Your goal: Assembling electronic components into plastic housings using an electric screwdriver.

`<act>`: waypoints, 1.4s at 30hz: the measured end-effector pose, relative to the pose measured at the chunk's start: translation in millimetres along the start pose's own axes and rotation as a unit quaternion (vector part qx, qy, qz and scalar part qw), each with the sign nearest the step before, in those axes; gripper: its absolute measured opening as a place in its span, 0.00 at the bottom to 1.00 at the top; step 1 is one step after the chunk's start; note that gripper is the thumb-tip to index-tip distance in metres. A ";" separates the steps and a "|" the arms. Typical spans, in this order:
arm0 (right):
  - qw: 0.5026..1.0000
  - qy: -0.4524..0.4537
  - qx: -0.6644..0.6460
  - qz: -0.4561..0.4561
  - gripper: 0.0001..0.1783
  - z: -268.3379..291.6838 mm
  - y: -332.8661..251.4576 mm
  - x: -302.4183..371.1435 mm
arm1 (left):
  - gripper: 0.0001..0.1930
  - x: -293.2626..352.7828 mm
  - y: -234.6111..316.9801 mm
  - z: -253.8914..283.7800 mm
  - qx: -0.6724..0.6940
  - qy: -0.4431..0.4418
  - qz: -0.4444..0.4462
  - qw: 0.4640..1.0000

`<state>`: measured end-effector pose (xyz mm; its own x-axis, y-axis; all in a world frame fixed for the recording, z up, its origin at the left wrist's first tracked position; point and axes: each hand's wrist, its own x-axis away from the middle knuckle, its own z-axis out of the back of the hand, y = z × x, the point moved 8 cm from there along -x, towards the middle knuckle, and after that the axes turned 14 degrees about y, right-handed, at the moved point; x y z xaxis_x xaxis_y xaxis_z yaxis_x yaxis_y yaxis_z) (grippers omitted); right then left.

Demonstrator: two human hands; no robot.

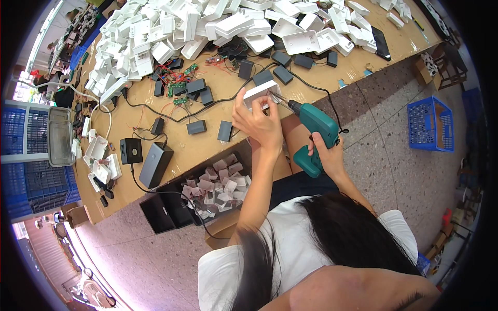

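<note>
My left hand (261,121) grips a white plastic housing (256,94) at the table's front edge, fingers wrapped round its sides. In my right hand (330,153) is a green cordless drill (317,123), held by its handle and pointing up and left. The drill's bit (280,97) reaches to the housing beside my left fingertips; whether it touches a screw there is too small to tell. Black rectangular blocks (282,74) lie just beyond the housing, and a black cable (324,89) runs past them and hangs over the edge.
A large heap of white plastic housings (228,23) covers the table's far side. Green circuit boards (176,88) with red wires lie left of centre. Below the edge, a black bin (241,158) holds white pieces. A blue crate (429,124) stands on the floor at right.
</note>
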<state>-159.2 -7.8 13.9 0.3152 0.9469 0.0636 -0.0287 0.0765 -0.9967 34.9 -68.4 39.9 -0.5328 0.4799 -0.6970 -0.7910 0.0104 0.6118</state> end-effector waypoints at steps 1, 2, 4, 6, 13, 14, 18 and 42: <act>1.000 0.004 -0.003 0.002 0.13 -0.2 -1.8 -0.2 | 0.05 0.1 -0.1 -0.2 0.000 -0.001 -0.001 1.000; 1.000 0.009 -0.007 0.004 0.13 0.2 -2.8 -0.3 | 0.05 0.4 -0.1 -0.4 0.001 -0.002 -0.001 1.000; 1.000 0.008 -0.003 0.003 0.13 0.4 -1.7 -0.4 | 0.05 0.0 -0.5 -0.3 -0.002 -0.002 0.000 1.000; 1.000 0.007 0.001 0.002 0.13 1.1 -0.9 -0.2 | 0.05 0.0 -0.8 -0.4 -0.005 -0.002 0.000 1.000; 1.000 -0.001 -0.008 -0.002 0.13 -0.2 -1.9 -0.3 | 0.05 0.3 -0.2 0.3 -0.002 -0.002 0.000 1.000; 1.000 0.004 -0.015 -0.006 0.14 -0.1 -2.3 -0.6 | 0.05 0.4 -0.3 0.2 -0.005 -0.003 0.000 1.000; 1.000 -0.002 -0.006 -0.005 0.14 1.6 2.6 0.3 | 0.07 0.3 0.7 -0.1 -0.003 -0.003 0.000 1.000; 0.999 0.003 -0.053 0.001 0.20 35.0 -9.7 15.5 | 0.05 1.0 4.0 -1.6 -0.002 -0.003 0.007 1.000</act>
<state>-187.2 17.0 26.3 0.3215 0.9449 0.0625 0.0710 0.0418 -0.9966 30.7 -69.3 41.1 -0.5414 0.4849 -0.6868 -0.7850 0.0011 0.6195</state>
